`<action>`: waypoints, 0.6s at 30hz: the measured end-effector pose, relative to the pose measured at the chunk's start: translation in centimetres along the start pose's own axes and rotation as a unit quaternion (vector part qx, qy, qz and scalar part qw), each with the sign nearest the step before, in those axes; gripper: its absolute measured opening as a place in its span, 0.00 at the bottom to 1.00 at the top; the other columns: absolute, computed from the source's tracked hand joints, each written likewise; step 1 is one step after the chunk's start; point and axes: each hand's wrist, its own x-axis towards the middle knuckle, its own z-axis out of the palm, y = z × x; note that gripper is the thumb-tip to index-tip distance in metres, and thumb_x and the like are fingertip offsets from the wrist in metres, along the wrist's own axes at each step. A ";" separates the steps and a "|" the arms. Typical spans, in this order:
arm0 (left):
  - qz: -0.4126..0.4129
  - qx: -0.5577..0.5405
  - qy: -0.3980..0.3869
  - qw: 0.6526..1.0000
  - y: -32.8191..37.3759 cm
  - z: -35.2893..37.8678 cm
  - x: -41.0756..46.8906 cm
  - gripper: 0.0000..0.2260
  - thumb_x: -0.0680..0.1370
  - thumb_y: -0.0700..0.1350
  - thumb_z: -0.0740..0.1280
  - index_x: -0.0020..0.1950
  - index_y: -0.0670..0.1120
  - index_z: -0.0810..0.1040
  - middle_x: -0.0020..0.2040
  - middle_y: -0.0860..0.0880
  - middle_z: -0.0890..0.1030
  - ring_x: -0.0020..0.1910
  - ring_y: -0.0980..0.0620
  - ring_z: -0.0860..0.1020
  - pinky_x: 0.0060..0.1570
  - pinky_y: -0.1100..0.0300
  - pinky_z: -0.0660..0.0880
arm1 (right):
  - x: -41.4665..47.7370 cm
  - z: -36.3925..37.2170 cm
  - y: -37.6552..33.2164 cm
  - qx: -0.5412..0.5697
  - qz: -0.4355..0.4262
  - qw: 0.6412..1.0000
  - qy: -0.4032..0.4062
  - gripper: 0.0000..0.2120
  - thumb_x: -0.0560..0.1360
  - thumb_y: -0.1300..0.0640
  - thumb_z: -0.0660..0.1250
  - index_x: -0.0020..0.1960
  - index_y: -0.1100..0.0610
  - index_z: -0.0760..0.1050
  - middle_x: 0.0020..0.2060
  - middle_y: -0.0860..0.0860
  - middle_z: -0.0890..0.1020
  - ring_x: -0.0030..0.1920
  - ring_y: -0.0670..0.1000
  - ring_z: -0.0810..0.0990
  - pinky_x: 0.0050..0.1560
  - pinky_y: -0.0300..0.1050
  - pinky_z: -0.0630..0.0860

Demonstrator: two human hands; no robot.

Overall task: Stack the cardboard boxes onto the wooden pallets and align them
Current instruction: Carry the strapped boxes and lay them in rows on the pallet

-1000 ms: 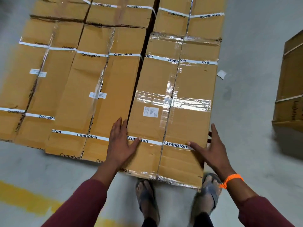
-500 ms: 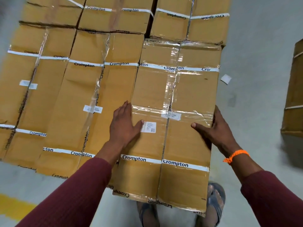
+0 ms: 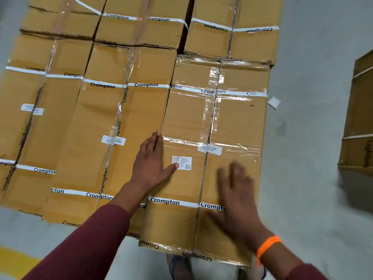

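Top layer of cardboard boxes, viewed from above; the wooden pallets are hidden beneath. The near right box [image 3: 232, 122] lies flat in the right column, touching the neighbouring box [image 3: 125, 110], with its near end jutting past that box's end over the floor [image 3: 314, 138]. Risk: an uneven push could skew it, and the overhang could sag. Left hand [image 3: 150, 164]: fingers straight, thumb spread, flat across the seam between the two boxes. Right hand [image 3: 238, 199]: blurred, apparently spread flat on the box top.
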 end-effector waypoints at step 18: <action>0.001 -0.035 0.010 0.999 0.2 0.4 -0.3 0.44 0.77 0.61 0.68 0.83 0.44 0.50 0.83 0.48 0.51 0.79 0.44 0.53 0.76 0.53 0.56 | -3.8 4.8 -6.0 -0.118 -0.196 0.956 -0.186 0.62 0.58 0.44 0.80 0.83 0.47 0.50 0.82 0.61 0.50 0.81 0.68 0.51 0.71 0.81 0.50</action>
